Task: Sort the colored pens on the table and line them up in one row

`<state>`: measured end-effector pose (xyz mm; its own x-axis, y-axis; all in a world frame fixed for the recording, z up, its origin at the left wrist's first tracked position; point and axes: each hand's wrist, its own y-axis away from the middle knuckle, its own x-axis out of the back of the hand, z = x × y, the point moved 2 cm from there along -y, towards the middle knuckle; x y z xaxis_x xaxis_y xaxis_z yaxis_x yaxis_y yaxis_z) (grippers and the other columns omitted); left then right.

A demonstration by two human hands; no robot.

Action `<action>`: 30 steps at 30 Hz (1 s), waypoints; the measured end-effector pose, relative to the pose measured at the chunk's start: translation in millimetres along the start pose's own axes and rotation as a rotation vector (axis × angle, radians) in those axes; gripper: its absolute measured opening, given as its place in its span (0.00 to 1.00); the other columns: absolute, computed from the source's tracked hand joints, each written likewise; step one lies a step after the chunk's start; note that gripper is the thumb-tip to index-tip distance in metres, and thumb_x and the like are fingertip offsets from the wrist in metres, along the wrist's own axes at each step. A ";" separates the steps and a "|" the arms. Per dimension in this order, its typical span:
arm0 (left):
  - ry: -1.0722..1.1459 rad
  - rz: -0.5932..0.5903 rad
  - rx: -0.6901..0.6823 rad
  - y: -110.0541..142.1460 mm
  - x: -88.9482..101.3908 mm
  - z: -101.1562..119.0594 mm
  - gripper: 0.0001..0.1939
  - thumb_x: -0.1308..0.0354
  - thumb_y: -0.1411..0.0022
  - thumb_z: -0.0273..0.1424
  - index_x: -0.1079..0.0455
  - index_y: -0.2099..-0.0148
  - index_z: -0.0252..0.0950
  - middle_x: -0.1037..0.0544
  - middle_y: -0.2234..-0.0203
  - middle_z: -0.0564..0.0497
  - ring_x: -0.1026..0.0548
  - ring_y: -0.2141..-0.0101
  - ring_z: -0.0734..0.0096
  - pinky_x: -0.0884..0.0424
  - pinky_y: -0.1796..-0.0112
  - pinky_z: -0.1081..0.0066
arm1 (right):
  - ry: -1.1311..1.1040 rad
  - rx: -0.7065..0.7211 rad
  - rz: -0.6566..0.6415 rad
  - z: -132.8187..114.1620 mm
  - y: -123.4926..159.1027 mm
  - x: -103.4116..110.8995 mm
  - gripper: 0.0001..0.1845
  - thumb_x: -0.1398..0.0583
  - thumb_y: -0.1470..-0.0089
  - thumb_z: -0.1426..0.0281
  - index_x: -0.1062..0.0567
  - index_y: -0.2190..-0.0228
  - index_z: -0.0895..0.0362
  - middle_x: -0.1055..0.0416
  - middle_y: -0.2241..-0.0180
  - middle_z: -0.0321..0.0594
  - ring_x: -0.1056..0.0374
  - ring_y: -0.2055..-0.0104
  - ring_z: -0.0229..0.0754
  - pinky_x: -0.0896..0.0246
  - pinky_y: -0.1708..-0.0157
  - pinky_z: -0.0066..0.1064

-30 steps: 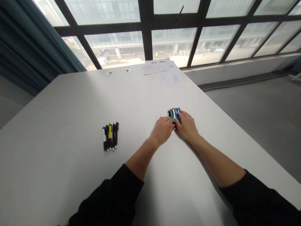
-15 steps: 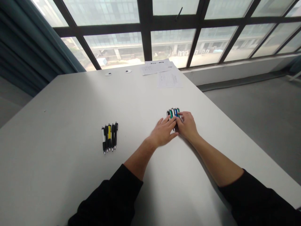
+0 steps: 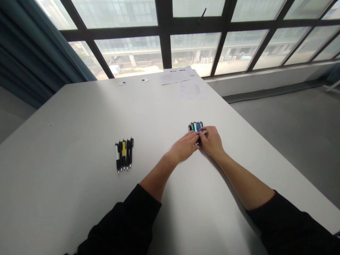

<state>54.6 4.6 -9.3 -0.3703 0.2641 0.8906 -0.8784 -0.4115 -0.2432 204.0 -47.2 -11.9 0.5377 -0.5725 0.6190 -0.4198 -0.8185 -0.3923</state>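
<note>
Several click pens (image 3: 195,126) with green, blue, white and black barrels lie side by side on the white table, their tops pointing away from me. My left hand (image 3: 185,145) covers their lower left part, fingers drawn together over the barrels and thumb near the tips. On the right side, my right hand (image 3: 211,141) has its curled fingers and thumb against the rightmost pens. Both hands hold the row between them, nearly touching each other. Much of the barrels is hidden under the fingers. To the left lies a second row of pens (image 3: 124,154), mostly black, one yellow and one white.
The white table (image 3: 87,117) reaches to a window wall. Printed papers (image 3: 192,89) lie at its far end, near two white oval pieces (image 3: 145,80) with dark centres. A blue curtain (image 3: 39,46) hangs at left. Grey floor (image 3: 287,109) is beyond the right edge.
My left hand's spread fingers have come together, and its thumb has moved up closer to the pens. My right hand stays almost where it was. The left row of pens lies still.
</note>
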 end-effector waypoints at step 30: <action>-0.138 -0.057 -0.219 -2.0 23.4 -21.1 0.22 0.43 0.33 0.47 0.28 0.50 0.33 0.24 0.48 0.41 0.29 0.45 0.54 0.34 0.40 0.58 | 0.054 0.052 -0.028 4.6 -1.9 -2.3 0.08 0.40 0.44 0.70 0.22 0.63 0.57 0.28 0.60 0.48 0.31 0.60 0.50 0.33 0.51 0.47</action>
<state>41.3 30.0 3.8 -0.2874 0.1541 0.9454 -0.9465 -0.1967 -0.2557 207.0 -44.6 -15.7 0.5082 -0.5466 0.6655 -0.3658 -0.8366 -0.4078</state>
